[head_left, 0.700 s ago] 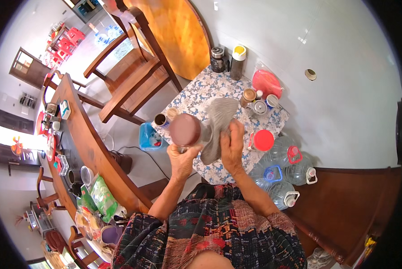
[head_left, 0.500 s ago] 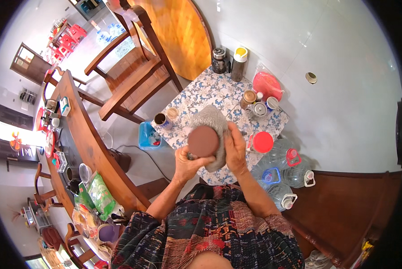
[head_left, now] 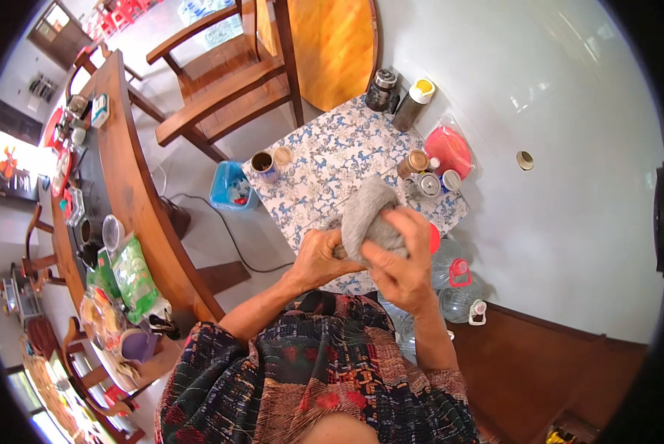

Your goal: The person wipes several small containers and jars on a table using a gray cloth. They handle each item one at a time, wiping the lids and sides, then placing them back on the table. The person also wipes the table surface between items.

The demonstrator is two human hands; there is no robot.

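Close to my body, over the near part of a small flower-patterned table (head_left: 317, 148), both hands work on a bunched grey cloth (head_left: 372, 203). My left hand (head_left: 317, 259) is closed at the cloth's left side; the brown round-ended object it held a moment ago is hidden under the folds. My right hand (head_left: 406, 259) grips the cloth from the right, fingers curled over it and slightly blurred. Behind the right hand a red lid (head_left: 435, 238) partly shows. An open tin (head_left: 264, 166) stands at the table's left corner beside a round pale lid (head_left: 282, 155).
Along the table's far right edge stand a dark flask (head_left: 381, 92), a yellow-capped bottle (head_left: 415, 105), a red bagged item (head_left: 449, 152) and several jars (head_left: 429, 185). A blue bin (head_left: 230, 185), wooden chair (head_left: 221, 96) and long table (head_left: 147, 222) lie left; large clear bottles (head_left: 457, 300) right.
The grey cloth has come over the brown round end, which no longer shows. My right hand has moved from the cloth's side to over its front. The whole view has shifted and turned slightly.
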